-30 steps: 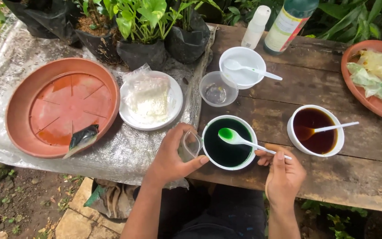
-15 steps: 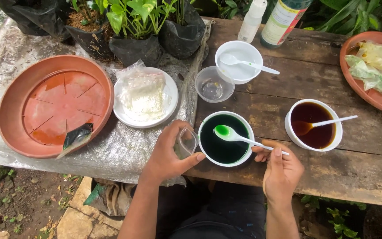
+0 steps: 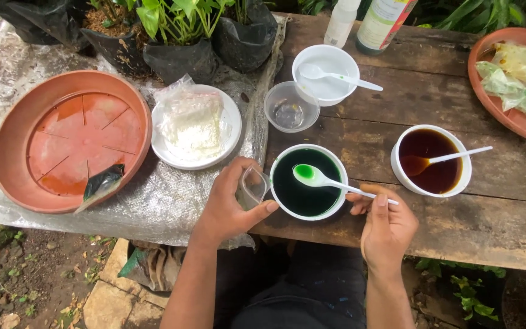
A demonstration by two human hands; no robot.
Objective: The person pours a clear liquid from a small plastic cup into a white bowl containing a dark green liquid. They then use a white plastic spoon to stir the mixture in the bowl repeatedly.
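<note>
Head view: the left hand (image 3: 229,204) curls around a small clear cup (image 3: 252,186), thumb on its near side and fingers wrapped over the far side, tilting it toward the green bowl (image 3: 307,181). The cup sits just beside that bowl's left rim, close enough that I cannot tell whether they touch. The right hand (image 3: 386,226) pinches the handle end of a white spoon (image 3: 327,180) between thumb and forefinger, the other fingers folded loosely under. The spoon's scoop, holding green liquid, hangs over the dark green liquid in the bowl.

The green bowl stands near the table's (image 3: 494,225) front edge, with the hands at that edge. To its right a brown bowl (image 3: 431,161) with its own spoon stands apart, bare wood between them. Behind are an empty clear cup (image 3: 291,107) and a white bowl (image 3: 327,74), close together. Left, on plastic sheeting (image 3: 171,204), a white plate (image 3: 196,127) with a bag lies beside a terracotta saucer (image 3: 71,140).
</note>
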